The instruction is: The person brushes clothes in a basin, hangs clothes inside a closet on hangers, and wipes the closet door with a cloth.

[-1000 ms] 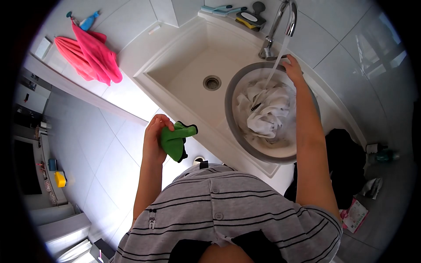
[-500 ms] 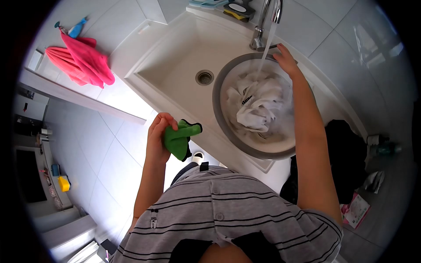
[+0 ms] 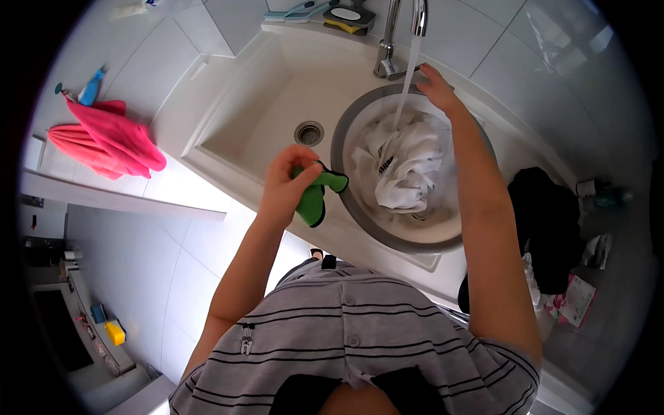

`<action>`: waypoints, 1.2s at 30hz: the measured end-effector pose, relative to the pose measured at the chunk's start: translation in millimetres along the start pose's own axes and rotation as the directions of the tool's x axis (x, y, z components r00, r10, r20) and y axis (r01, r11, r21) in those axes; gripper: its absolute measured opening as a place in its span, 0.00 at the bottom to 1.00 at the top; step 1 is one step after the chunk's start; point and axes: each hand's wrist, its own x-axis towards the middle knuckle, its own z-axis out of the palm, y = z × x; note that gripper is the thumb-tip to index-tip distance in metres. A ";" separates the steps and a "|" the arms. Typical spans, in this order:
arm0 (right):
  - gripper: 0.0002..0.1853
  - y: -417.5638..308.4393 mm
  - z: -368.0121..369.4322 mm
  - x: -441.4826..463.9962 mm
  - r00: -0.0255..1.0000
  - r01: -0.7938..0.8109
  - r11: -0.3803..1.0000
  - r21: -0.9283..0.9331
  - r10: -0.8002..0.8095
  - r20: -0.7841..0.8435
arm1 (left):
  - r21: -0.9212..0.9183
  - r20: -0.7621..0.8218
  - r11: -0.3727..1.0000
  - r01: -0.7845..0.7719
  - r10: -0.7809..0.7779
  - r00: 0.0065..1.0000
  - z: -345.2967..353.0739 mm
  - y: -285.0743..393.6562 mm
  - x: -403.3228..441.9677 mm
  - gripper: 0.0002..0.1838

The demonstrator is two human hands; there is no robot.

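Note:
My left hand [image 3: 282, 185] is closed around a green cloth [image 3: 311, 203] with black edging, which dangles by the left rim of a grey-rimmed basin [image 3: 340, 117]. White clothing [image 3: 411, 166] with a small dark striped patch lies bunched in cloudy water inside this basin. At the chrome tap [image 3: 386, 52], my right hand [image 3: 437, 88] has its fingers at the end of the lever [image 3: 408, 70]. A stream of water [image 3: 403, 97] runs from the spout onto the clothing. My right forearm passes over the basin's right side and hides part of it.
The basin stands in a white sink [image 3: 277, 83] with a drain [image 3: 309, 133] to its left. Black fabric [image 3: 546, 221] is heaped on the right. Pink towels [image 3: 114, 142] hang at left. Brushes [image 3: 297, 14] and a sponge holder [image 3: 349, 17] sit behind the sink.
My left hand has moved right with the green cloth, from over the floor to the sink's front edge beside the basin. My right hand stays at the tap lever, and water keeps running.

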 end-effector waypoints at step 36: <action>0.29 -3.2 -4.9 14.7 0.994 -0.105 0.982 0.154 0.102 0.030 | 0.346 0.184 0.936 0.059 -0.130 0.974 -3.5 -58.7 59.1 0.27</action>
